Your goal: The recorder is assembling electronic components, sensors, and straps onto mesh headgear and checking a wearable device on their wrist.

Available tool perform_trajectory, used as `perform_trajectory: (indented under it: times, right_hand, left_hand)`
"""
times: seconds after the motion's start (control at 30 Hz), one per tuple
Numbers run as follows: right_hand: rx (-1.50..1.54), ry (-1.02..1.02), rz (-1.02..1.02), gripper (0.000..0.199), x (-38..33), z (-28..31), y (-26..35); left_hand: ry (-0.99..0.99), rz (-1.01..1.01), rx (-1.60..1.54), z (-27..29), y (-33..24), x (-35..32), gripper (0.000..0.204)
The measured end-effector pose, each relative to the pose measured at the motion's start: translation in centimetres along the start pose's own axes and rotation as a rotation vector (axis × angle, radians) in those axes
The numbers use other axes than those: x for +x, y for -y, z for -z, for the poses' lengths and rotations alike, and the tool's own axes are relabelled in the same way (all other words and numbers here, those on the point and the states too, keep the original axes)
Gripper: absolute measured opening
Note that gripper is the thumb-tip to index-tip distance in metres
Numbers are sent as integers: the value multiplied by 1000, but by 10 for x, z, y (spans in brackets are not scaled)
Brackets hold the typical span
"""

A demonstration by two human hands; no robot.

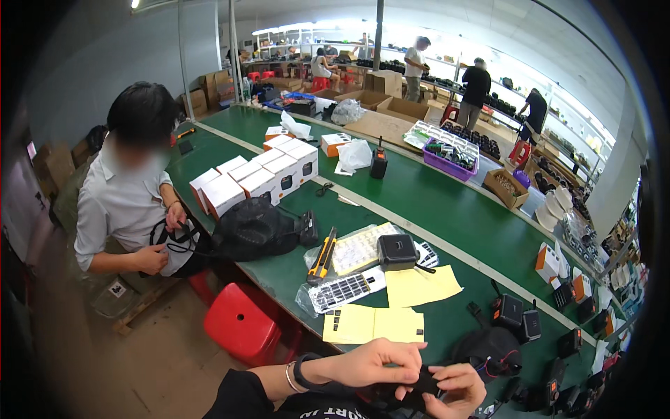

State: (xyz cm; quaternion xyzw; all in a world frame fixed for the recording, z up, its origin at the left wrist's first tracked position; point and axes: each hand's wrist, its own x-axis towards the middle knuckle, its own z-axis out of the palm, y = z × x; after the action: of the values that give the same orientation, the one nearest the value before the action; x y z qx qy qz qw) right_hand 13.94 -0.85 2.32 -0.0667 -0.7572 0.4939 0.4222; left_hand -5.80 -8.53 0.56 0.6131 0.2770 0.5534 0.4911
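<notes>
both hands, left hand point(377, 364) and right hand point(457, 388), pinch a small black device point(423, 382) between closed fingers low at the green tabletop point(447, 202) edge, near yellow sheets point(373, 324) and a black pouch point(490, 349).

White boxes point(255, 178) stacked left; yellow label sheets point(373, 323) nearer.

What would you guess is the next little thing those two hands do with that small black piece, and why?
Probably peel a sticker from the yellow backing sheet. Both the left hand and right hand pinch the small black device, and the sheet lies just ahead, a few small dark stickers showing on it.
</notes>
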Motion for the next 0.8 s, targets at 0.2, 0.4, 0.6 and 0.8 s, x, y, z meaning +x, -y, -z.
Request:
perform_trajectory:
  times: [0.2,0.4,0.6,0.8]
  right_hand:
    - [-174,113,-27,38,70,-22,-31]
    - [-135,89,147,46,76,-10,-39]
    - [-159,45,130,43,73,-8,-38]
    - [-227,52,249,38,73,-5,-42]
  left_hand:
    - [-436,-224,619,51,24,2,10]
    - [-530,-114,-354,38,7,38,30]
    - [-572,-69,-310,27,7,37,31]
    - [-609,-78,192,21,-1,37,22]
